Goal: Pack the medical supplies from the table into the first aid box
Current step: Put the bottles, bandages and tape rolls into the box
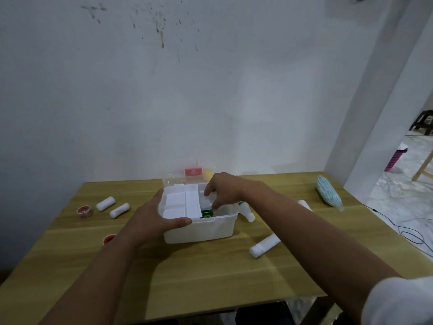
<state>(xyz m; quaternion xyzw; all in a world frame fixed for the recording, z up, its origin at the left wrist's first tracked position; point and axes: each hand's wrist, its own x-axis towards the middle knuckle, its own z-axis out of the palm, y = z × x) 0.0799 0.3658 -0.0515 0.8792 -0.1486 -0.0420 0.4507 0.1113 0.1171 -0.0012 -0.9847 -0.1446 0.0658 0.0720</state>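
Observation:
The white plastic first aid box (210,227) stands open in the middle of the wooden table (210,273), its clear lid (174,180) tipped back. A white divided tray (181,204) sits in its top, with a green packet (207,213) showing below. My left hand (151,218) grips the box's left front rim. My right hand (222,190) pinches the right edge of the tray. On the table lie two white bandage rolls (112,206) at left, another roll (264,246) at right, two red tape rolls (84,211), and a white bottle (248,213).
A pack of blue face masks (328,193) lies at the table's far right corner. A red packet (193,171) and something yellow sit behind the lid. A wall runs along the table's back edge. Cables trail on the floor to the right.

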